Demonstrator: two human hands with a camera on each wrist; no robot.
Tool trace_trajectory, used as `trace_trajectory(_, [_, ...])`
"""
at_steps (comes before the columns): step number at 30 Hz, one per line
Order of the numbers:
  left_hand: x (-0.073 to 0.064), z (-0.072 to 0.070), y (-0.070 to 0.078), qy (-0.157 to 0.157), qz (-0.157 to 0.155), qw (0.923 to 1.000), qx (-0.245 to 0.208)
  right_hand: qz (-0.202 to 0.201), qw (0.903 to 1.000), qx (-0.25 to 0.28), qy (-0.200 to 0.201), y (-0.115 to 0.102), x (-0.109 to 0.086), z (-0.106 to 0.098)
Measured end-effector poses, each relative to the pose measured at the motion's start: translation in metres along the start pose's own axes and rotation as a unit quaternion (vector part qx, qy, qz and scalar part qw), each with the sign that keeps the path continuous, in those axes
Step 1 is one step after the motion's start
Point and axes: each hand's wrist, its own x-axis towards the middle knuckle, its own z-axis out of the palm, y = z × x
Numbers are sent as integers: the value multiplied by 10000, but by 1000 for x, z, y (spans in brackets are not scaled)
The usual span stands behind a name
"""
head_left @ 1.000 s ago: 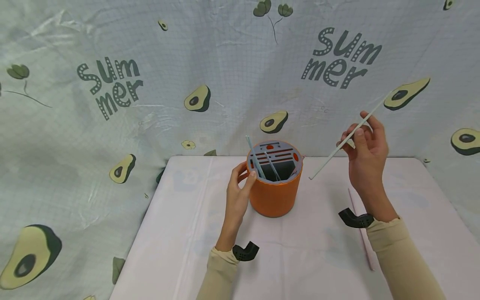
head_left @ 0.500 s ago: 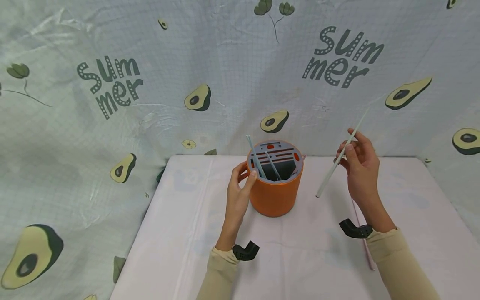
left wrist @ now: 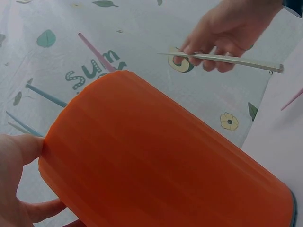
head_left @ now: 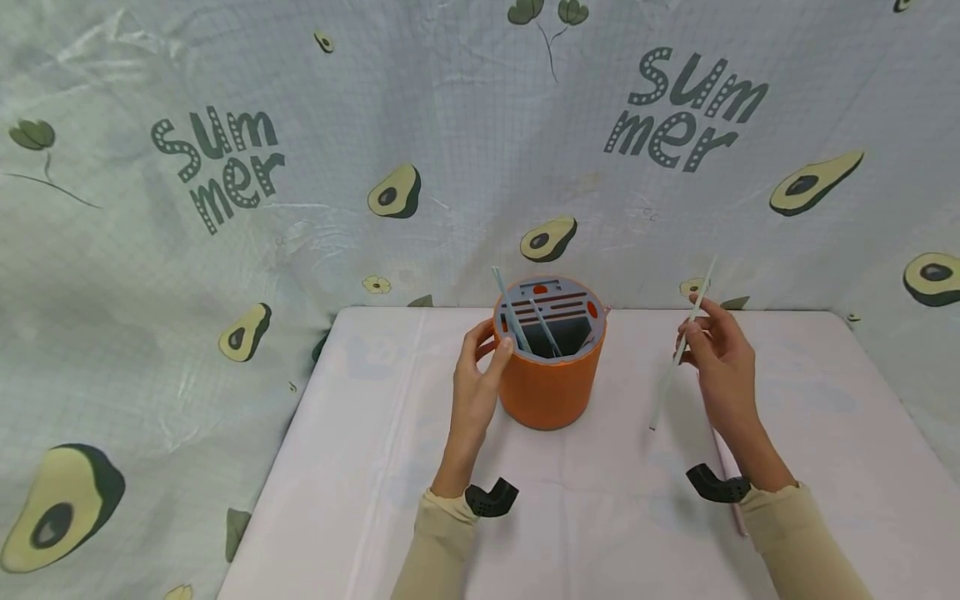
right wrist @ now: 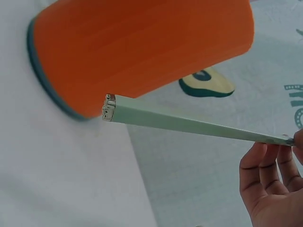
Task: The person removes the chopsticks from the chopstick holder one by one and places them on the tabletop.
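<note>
My left hand grips the side of an orange utensil holder, thumb at its rim and fingers round the wall. The holder stands upright, and its grey top has slots and a large opening. Light blue chopsticks lean out of it, and a pink chopstick shows in the left wrist view. To the right, my right hand pinches a pale green chopstick in the air, apart from the holder. Its square thick end points down towards the table and its thin end points up.
Another pink chopstick lies on the white tabletop, partly hidden under my right wrist. A hanging cloth with avocado prints stands just behind the table's back edge.
My right hand has lowered and moved slightly left with the green chopstick, which now stands steeper, its thick end nearer the table. My left hand and the holder have stayed in place.
</note>
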Motion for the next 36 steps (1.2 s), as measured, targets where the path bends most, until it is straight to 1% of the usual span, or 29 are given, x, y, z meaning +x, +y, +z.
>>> trace_trajectory(6, [0, 0, 0, 1, -2, 10000, -11, 247, 9973, -694, -13, 13, -12, -7])
trace_trajectory(9, [1, 0, -1, 9, -7, 10000, -19, 290, 9930, -1146, -72, 19, -18, -10])
trace_trajectory(11, [1, 0, -1, -4, 11, 10000, -36, 300, 9881, -1505, -139, 23, -21, -13])
trace_trajectory(14, [2, 0, -1, -24, 36, 10000, -51, 318, 9774, -2077, -248, 28, -26, -18])
trace_trajectory(19, [1, 0, -1, -21, 15, 10000, -34, 577, 9585, -2749, -493, 34, -34, -25])
trace_trajectory(21, [1, 0, -1, -10, -11, 10000, -29, 716, 9483, -3017, -672, 36, -36, -27])
trace_trajectory(25, [0, 0, -1, -4, -32, 10000, -35, 972, 9236, -3541, -1096, 40, -40, -27])
trace_trajectory(28, [0, 0, 0, -21, -8, 10000, -55, 1083, 9072, -3854, -1297, 44, -43, -27])
trace_trajectory(31, [0, 0, 1, -10, -18, 10000, -46, 1064, 8977, -4046, -1384, 48, -46, -28])
trace_trajectory(36, [0, 1, 0, 6, -25, 10000, -37, 952, 8887, -4224, -1506, 51, -51, -30])
